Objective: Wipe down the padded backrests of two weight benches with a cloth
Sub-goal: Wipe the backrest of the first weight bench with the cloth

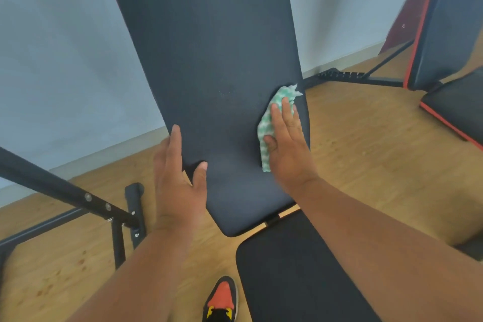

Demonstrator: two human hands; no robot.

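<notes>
Wooden floor (pixel 366 154) and pale wall (pixel 65 47) surround a dark padded backrest (pixel 209 47), raised steeply. My left hand (pixel 180 180) grips its left edge, thumb in front. My right hand (pixel 287 144), fingers straight, presses a green-white cloth (pixel 269 123) flat against its lower right side.

A single head-worn wide-angle camera looks forward and steeply down from close above the bench. The raised backrest (pixel 209 60) fills the centre and runs off the top edge; the seat (pixel 292 269) sits low right, cut by the bottom edge. Both forearms enter from the bottom corners, with the left hand (pixel 180 178) and right hand (pixel 287 144) near mid-frame. A shoe (pixel 222 300) shows at the bottom edge. The lens bends the wall (pixel 52 60) and floor (pixel 366 151) lines. A second bench (pixel 449 34) lies at the right edge.
</notes>
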